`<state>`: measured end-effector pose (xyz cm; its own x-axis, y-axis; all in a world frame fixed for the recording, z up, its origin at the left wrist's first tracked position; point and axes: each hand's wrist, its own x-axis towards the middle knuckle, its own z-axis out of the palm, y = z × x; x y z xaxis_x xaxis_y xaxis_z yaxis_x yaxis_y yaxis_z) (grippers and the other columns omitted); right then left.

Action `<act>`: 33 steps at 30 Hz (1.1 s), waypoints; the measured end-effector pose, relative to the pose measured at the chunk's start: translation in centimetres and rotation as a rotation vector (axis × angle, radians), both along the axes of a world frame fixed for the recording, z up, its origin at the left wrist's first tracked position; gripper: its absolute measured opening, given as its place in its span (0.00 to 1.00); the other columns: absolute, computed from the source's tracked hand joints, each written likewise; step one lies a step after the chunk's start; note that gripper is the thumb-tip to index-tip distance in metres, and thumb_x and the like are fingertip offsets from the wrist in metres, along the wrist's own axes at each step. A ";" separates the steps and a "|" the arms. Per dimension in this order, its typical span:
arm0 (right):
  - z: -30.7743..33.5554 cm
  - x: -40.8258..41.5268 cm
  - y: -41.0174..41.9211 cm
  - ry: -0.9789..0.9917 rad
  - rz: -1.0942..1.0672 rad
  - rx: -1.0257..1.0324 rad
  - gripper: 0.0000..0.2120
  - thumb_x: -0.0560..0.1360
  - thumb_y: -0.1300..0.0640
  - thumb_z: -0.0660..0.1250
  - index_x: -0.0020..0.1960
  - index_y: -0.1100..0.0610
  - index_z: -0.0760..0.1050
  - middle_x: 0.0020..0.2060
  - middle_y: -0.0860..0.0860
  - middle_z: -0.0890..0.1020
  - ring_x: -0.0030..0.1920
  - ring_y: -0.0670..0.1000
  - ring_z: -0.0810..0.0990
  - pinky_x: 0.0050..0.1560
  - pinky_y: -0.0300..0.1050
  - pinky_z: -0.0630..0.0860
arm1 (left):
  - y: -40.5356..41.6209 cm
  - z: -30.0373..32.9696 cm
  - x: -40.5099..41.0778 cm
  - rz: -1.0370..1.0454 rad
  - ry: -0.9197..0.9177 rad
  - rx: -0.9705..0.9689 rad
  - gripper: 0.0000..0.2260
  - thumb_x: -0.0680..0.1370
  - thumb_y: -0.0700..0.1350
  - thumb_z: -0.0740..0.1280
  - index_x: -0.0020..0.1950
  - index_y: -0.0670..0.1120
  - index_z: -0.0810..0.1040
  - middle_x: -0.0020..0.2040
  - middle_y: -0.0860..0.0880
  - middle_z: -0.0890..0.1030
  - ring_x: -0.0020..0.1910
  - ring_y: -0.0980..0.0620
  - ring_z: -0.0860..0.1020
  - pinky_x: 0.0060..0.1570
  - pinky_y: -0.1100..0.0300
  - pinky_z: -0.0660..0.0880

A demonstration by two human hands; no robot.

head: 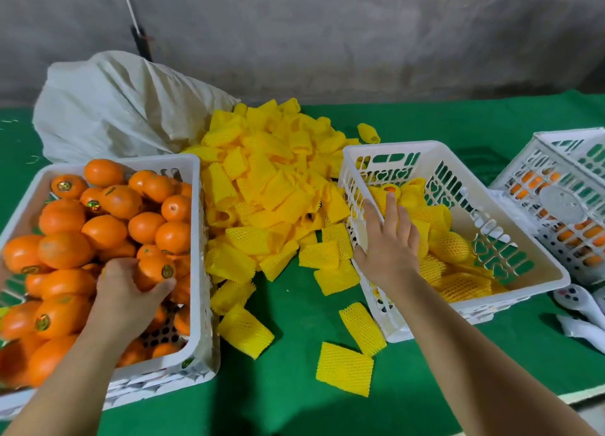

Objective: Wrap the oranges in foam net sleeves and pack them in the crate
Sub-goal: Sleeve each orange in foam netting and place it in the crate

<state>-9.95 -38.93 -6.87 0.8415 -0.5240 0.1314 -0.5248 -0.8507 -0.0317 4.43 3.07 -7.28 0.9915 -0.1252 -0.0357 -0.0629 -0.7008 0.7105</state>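
A white crate [196, 239] on the left is heaped with bare oranges [104, 232]. My left hand [127, 291] is inside it, fingers curled round one orange [154, 270] with a green sticker. A white crate [465, 160] on the right holds several oranges wrapped in yellow foam net sleeves [448, 245]. My right hand [389, 235] reaches into this crate with fingers straight, over the wrapped oranges. A big pile of empty yellow foam net sleeves [271, 186] lies between the two crates on the green table [294, 386].
A grey-white sack [114, 108] lies behind the left crate. At the far right stand stacked white crates [569, 186], one holding oranges. White objects [579, 304] lie near the table's right edge. Loose sleeves [343, 368] lie on the table in front.
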 end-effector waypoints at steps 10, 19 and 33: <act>-1.7 4.9 12.7 0.208 0.438 0.315 0.44 0.80 0.41 0.66 0.83 0.40 0.38 0.81 0.49 0.31 0.82 0.59 0.37 0.79 0.64 0.47 | -7.5 1.0 -6.5 -0.261 -0.318 -0.122 0.29 0.77 0.52 0.77 0.73 0.51 0.66 0.65 0.51 0.68 0.63 0.51 0.73 0.49 0.54 0.77; -7.4 5.0 17.9 0.538 0.314 0.468 0.44 0.75 0.39 0.72 0.81 0.51 0.53 0.70 0.55 0.75 0.73 0.62 0.68 0.69 0.58 0.68 | -7.8 0.3 -6.6 -0.323 -0.377 0.144 0.30 0.76 0.50 0.77 0.74 0.51 0.67 0.67 0.48 0.68 0.59 0.40 0.78 0.48 0.51 0.76; -0.7 4.4 16.6 -0.277 0.088 1.273 0.06 0.83 0.52 0.65 0.57 0.53 0.75 0.52 0.51 0.80 0.47 0.52 0.79 0.52 0.57 0.80 | -7.3 0.6 -5.9 -0.386 -0.244 -0.003 0.30 0.79 0.62 0.71 0.75 0.50 0.67 0.66 0.50 0.76 0.65 0.48 0.75 0.65 0.51 0.74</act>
<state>-5.50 -22.34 -7.57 0.9044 -0.3530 -0.2395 -0.3153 -0.1751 -0.9327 -1.50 -4.27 -6.72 0.8516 -0.4870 0.1941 -0.4851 -0.5914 0.6441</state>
